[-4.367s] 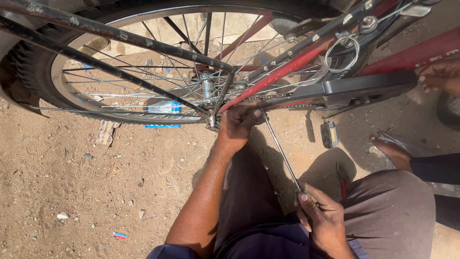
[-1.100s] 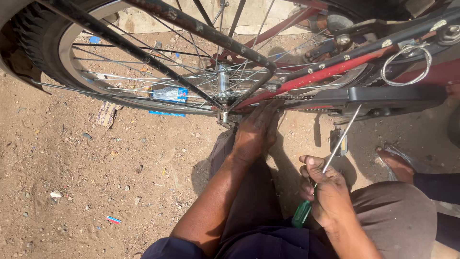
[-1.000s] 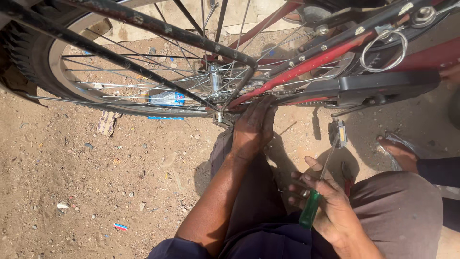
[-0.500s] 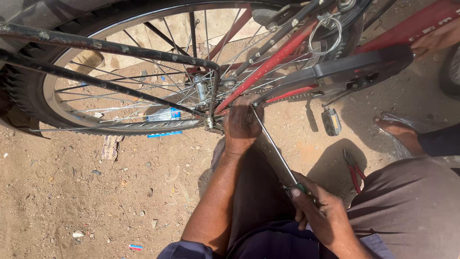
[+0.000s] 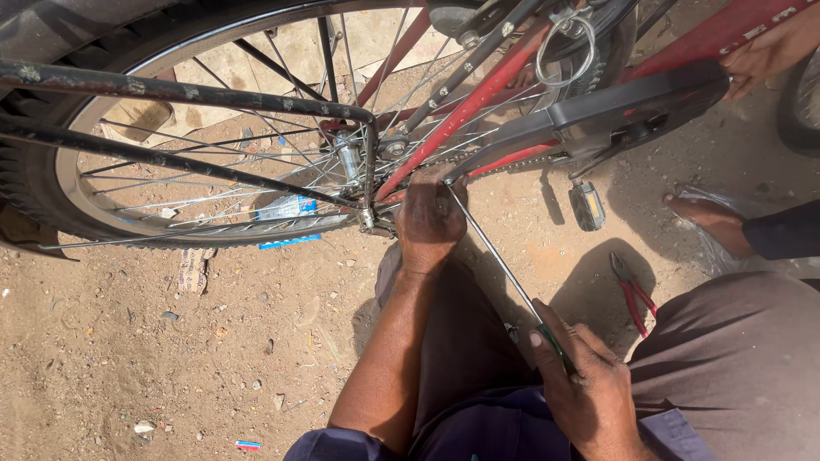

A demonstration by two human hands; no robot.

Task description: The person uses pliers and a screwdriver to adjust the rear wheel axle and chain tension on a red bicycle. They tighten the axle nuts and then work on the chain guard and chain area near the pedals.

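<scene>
Our left hand presses against the rear wheel hub, fingers curled; we cannot tell what they grip. Our right hand grasps the long screwdriver, tip near the chain. A blue-and-white rectangular package lies flat behind the spokes.

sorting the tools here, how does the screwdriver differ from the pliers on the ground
The screwdriver is long, thin and bare metal with a green handle; the pliers are short with red handles. The screwdriver is held in the right hand, tip up at the bike; the pliers lie untouched on the dirt. Both are hand tools.
</scene>
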